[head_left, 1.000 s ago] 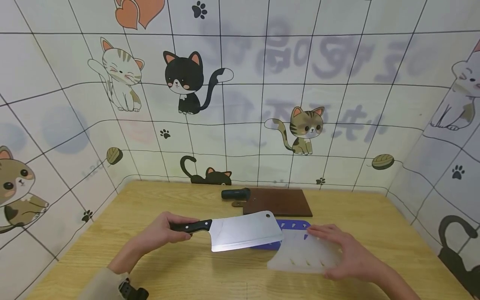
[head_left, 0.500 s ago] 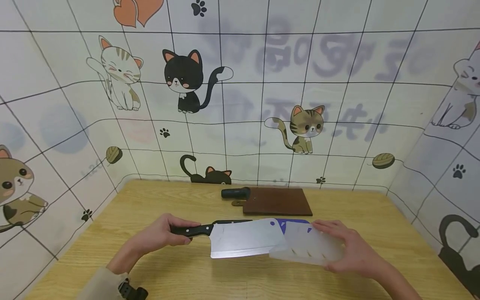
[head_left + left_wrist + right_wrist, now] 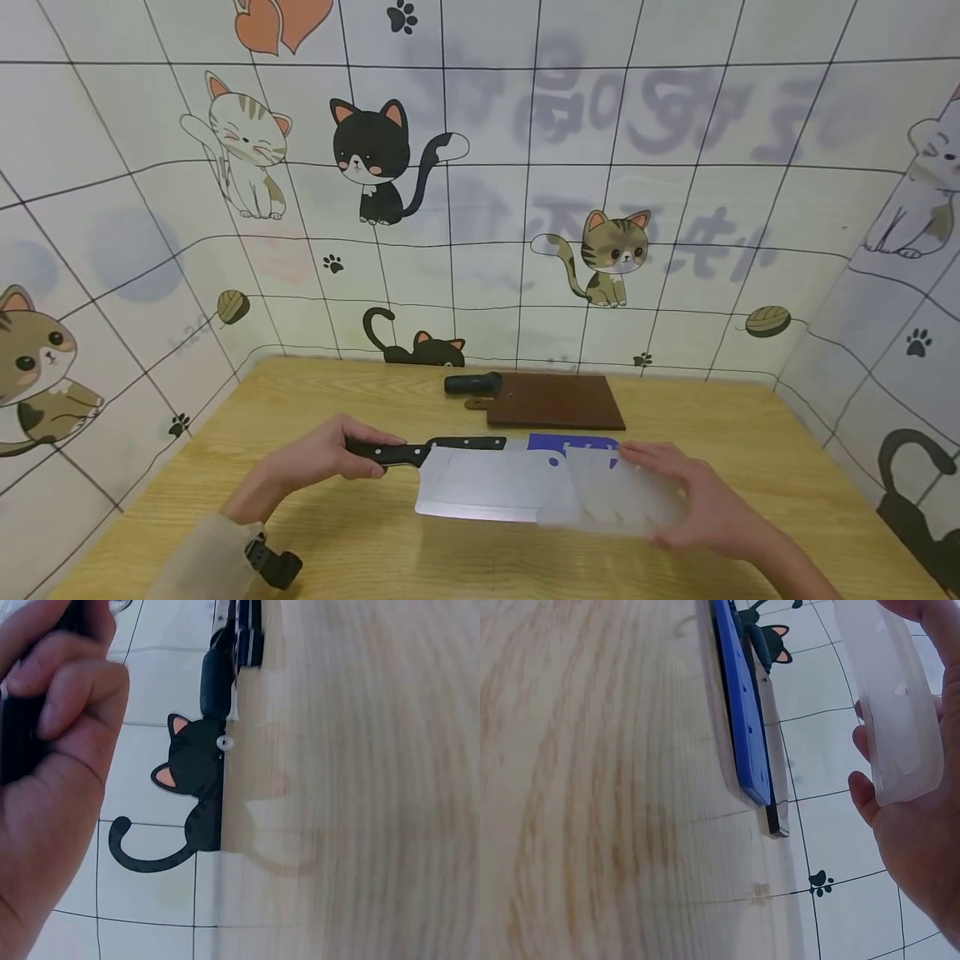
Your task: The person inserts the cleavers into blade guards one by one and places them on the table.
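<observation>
My left hand (image 3: 322, 458) grips the black riveted handle of a cleaver (image 3: 480, 483), whose broad blade points right above the table. With fingers and thumb on opposite edges, my right hand (image 3: 701, 500) holds a translucent white blade cover (image 3: 615, 492). The blade's end overlaps the cover's left part in the head view. The right wrist view shows the cover (image 3: 907, 727) raised off the table, fingers behind it. Behind the cleaver lie a second black knife handle (image 3: 468, 442) and a blue blade cover (image 3: 543, 442), the stretch between them hidden by the blade.
At the back of the wooden table (image 3: 360, 550) lie a brown cutting board (image 3: 555, 402) and a dark cylindrical item (image 3: 471, 384) at its left end. A cat-patterned white wall covering (image 3: 487, 275) encloses the back and sides.
The cleaver has come down slightly, its blade levelling out, and its end overlaps the white cover more. The second black handle has come into view behind it.
</observation>
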